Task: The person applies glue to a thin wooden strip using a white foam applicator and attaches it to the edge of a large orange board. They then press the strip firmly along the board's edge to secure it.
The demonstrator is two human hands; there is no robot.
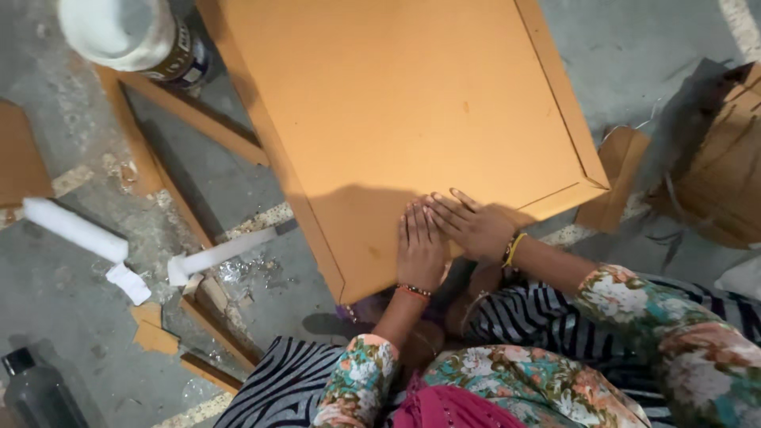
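Observation:
A large brown board frame (396,103) with mitred corners lies flat on the grey concrete floor. Both my hands press flat on its near edge. My left hand (420,246) has its fingers straight and close together, palm down. My right hand (472,223) lies beside it, also flat, its fingertips overlapping those of the left hand. Neither hand holds anything. Beaded bracelets circle both wrists, and I wear floral sleeves.
A white-lidded can (135,36) stands at the top left. Brown strips (190,119) form an open frame at left. White rolled pieces (75,230) and white strip (218,255) lie on the floor. A dark bottle (36,392) stands bottom left. Stacked boards (725,170) sit at right.

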